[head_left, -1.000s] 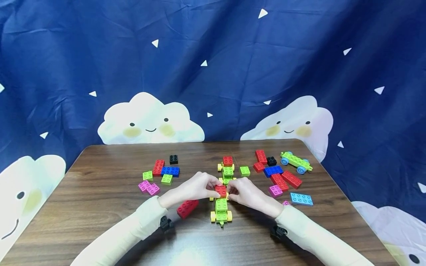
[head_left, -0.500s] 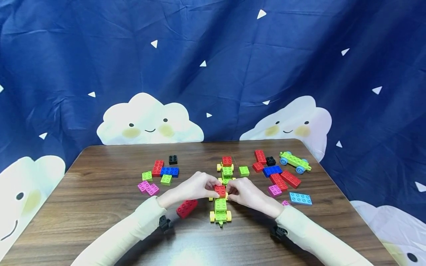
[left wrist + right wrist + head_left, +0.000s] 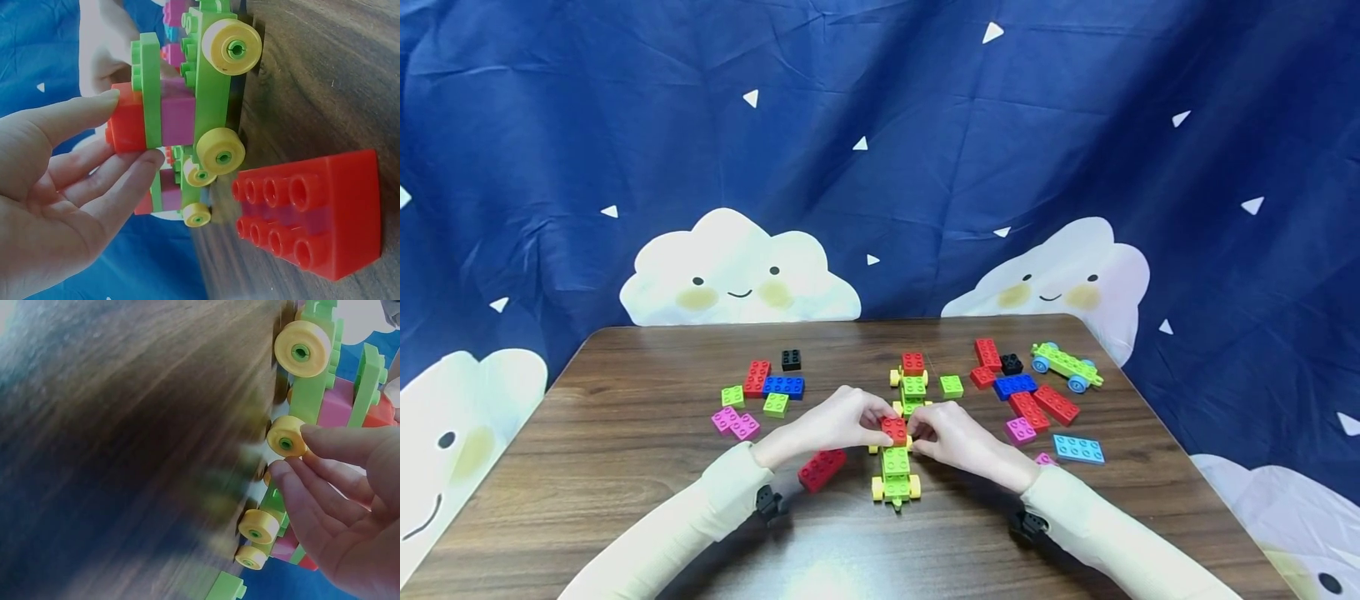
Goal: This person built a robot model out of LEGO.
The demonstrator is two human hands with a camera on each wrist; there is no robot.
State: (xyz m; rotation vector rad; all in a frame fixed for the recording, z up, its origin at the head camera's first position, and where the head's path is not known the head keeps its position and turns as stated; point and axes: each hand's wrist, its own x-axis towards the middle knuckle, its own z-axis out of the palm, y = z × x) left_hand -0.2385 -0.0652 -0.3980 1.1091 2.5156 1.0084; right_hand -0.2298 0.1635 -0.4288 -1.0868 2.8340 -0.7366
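My left hand (image 3: 841, 421) grips the red brick (image 3: 128, 119) on top of the nearer toy car, thumb on one side and fingers on the other. Beneath that brick come a lime plate (image 3: 151, 94), a purple brick (image 3: 178, 112) and a lime car base (image 3: 212, 94) with yellow wheels. From the other side, my right hand (image 3: 957, 435) pinches the car's far-end yellow wheel (image 3: 287, 436) between thumb and fingertips. A second, similarly stacked car (image 3: 913, 385) stands straight behind the first, its near end partly hidden by the hands.
A large red brick (image 3: 822, 471) lies near my left wrist. Loose bricks are scattered left, including a blue one (image 3: 784, 387), and right, including a light blue one (image 3: 1078, 448). A lime car base with blue wheels (image 3: 1066, 367) stands at the back right.
The nearer car has shifted very slightly left, with both hands keeping their hold. The loose bricks stay where they were.
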